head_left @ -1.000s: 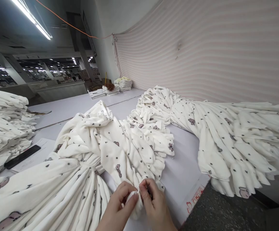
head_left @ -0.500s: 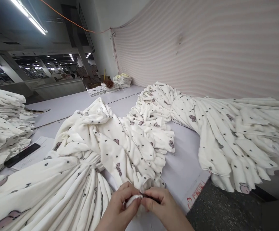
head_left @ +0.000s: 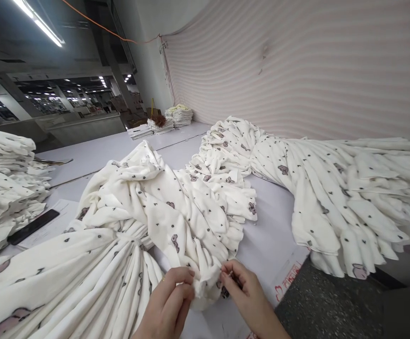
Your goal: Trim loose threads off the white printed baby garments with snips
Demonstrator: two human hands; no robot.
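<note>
Left hand (head_left: 169,301) curls by white cloth (head_left: 207,284), grip unclear; right hand (head_left: 246,293), half-closed, seemingly holds something dark (head_left: 238,280).

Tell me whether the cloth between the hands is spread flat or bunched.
Bunched: the cloth runs in creased folds to a crumpled end between the left hand and right hand.

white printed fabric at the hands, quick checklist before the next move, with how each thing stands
1. White printed fabric between the hands: ok.
2. Left hand gripping it: cannot tell, contact is unclear.
3. Dark object in the right hand identified: cannot tell, fingers partly hide it.
4. Phone clear of both hands: ok.
5. Far-right bundle fully on the table: not ok, hangs past the edge.
</note>
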